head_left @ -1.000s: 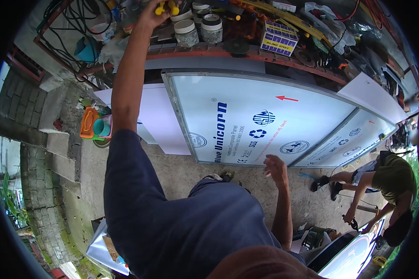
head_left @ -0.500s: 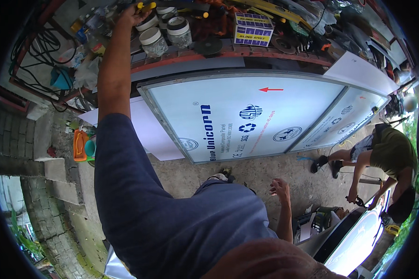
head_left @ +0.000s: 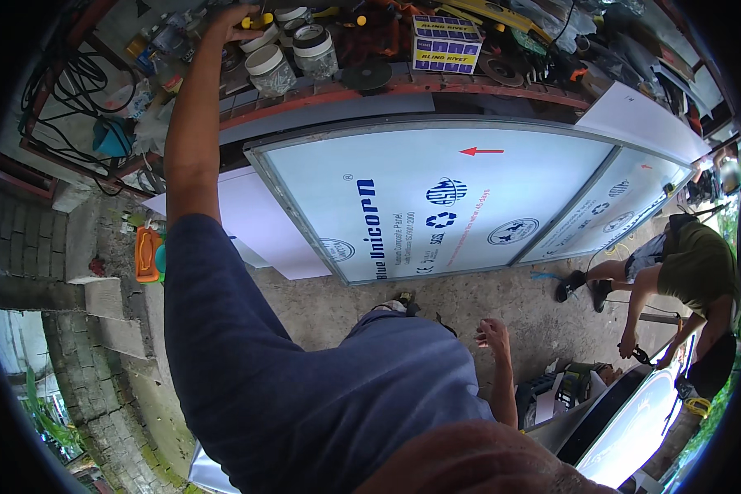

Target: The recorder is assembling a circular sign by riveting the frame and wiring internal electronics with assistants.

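My left arm reaches up to the cluttered shelf at the top left. There my left hand [head_left: 232,23] is closed, thumb and fingers around a small yellow-handled tool [head_left: 259,20] whose exact kind I cannot make out. Just right of it stand clear jars with white lids [head_left: 270,71] and a jar with a dark-topped lid [head_left: 314,53], small pieces inside. My right hand [head_left: 492,333] hangs low beside my body, its fingers loosely bent and partly apart, with nothing visible in them. It touches nothing.
A large metal-framed panel [head_left: 305,189] leans against the red shelf edge [head_left: 337,97]. On the shelf are a purple-yellow box [head_left: 446,45] and dark discs [head_left: 367,76]. At right, a co-worker [head_left: 700,263] bends over a bright sheet [head_left: 642,420], tool in hand. An orange container [head_left: 147,253] stands left.
My left hand has shifted slightly left, and the yellow-handled tool sits a little lower in view. My right hand stays nearly still. The co-worker still bends over the bright sheet.
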{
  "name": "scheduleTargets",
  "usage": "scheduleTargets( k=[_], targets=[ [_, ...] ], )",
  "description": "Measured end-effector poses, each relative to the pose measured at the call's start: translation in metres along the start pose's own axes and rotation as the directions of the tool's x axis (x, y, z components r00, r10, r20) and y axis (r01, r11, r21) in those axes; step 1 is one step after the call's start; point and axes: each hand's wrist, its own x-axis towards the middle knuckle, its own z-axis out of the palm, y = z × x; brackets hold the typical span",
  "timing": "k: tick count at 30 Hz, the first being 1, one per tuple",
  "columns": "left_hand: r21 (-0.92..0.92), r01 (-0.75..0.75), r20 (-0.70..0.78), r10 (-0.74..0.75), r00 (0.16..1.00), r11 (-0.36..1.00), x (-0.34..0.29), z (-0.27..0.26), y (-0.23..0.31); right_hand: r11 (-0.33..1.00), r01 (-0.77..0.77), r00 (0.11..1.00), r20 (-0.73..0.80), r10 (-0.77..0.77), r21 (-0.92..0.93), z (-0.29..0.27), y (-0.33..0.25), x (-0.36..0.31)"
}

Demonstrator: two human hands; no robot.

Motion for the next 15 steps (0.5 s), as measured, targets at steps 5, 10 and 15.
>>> scheduleTargets(
  k=[5, 10, 15],
  targets=[
    [0.290, -0.037, -0.055, 0.055, 0.997, 0.956, -0.035, 0.013, 0.003, 1.000, -0.031, 0.999, 0.014, 0.031, 0.005, 0.006, 0.008, -0.002],
    [0.350, -0.140, 0.029, 0.139, 0.990, 0.926, -0.071, 0.031, -0.003, 0.996, -0.091, 0.996, -0.017, 0.091, -0.002, 0.012, 0.016, -0.009],
    [0.433, -0.396, 0.240, 0.320, 0.917, 0.810, -0.043, -0.007, -0.032, 0.984, -0.161, 0.987, 0.004, 0.161, 0.073, 0.014, 0.038, -0.007]
  ],
)
